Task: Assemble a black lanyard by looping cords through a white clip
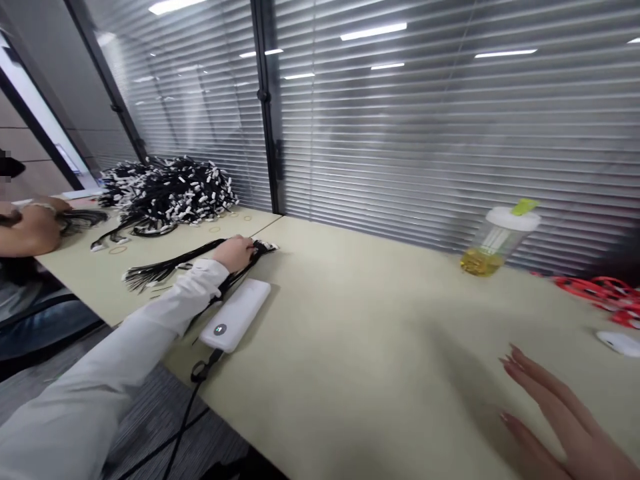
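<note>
A: Where do we have our left hand (235,253)?

B: We have it stretched far out to the left, fingers curled down over a bundle of black cables (165,267); the bundle lies flat on the table (360,347), its loose ends fanned towards the left edge and its white-tipped ends just past our knuckles; whether we grip it or only press on it, we cannot tell.

A: And our right hand (560,420)?

B: It hovers low at the bottom right corner, fingers spread and straight, palm down, holding nothing; a white mouse (619,343) lies near it, apart.

A: What sits about the bundle?

B: A white power bank (235,315) lies just beside our left wrist, a black lead running off the table's edge from it; a big heap of cables (167,190) stands farther back by the blinds; small rubber bands (118,250) lie scattered between.

A: Anything else?

B: Another person's arm (30,230) rests at the far left on more cables; a bottle (500,241) with yellow liquid stands to the right, red cords (600,292) beyond it.
</note>
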The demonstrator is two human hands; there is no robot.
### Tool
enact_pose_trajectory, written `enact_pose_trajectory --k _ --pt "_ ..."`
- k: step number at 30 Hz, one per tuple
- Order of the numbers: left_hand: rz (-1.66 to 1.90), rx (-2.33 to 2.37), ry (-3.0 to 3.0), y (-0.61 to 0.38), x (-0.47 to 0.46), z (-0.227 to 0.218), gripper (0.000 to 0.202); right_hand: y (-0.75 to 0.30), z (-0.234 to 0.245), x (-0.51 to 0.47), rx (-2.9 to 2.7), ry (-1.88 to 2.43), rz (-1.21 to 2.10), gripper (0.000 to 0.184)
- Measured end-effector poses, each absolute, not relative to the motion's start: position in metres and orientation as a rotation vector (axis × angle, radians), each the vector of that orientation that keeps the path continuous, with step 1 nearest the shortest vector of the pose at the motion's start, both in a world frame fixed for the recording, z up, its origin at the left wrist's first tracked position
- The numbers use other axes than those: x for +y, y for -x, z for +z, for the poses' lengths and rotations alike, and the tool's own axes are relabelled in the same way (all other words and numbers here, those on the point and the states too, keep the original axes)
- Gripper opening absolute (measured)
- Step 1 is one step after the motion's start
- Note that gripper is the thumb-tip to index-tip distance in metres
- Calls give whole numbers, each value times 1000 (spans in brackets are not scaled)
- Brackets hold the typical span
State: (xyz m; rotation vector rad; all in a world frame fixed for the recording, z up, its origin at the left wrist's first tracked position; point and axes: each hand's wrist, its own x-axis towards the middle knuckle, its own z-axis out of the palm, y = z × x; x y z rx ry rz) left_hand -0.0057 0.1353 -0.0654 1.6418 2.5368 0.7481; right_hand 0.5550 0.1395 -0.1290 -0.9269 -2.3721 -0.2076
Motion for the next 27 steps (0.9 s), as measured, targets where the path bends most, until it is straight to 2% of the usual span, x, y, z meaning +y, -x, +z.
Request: enact_pose_trajectory --k 5,10,13,15,18,20,22,23,26,27 --pt "1366 2263 -1336 2 127 -12 28 -528 -112 130 -2442 865 -69 50" --pt "1917 1924 -1054 -7 115 61 20 -475 -85 136 -2517 646 129 46" --pt "2209 1562 -931 -26 107 105 11 -431 -58 144 -2417 409 303 43" --pt "2351 1287 -902 -55 103 124 13 -400 -37 146 -2315 409 410 41" --pt "2209 1038 -944 -120 104 126 10 -360 -9 144 -2186 454 417 57" --pt "2064 931 -950 -169 109 110 9 -345 3 143 -2085 510 468 81" --pt "1931 864 -936 -212 113 88 9 -344 9 147 -2081 554 551 88" --pt "1866 831 -918 -229 115 77 10 -349 9 150 -2115 572 601 81" --pt "1680 725 -915 -259 117 46 14 -386 6 167 -2257 641 721 44" --pt "1631 718 -976 -263 117 37 16 -404 5 172 -2299 672 721 38"
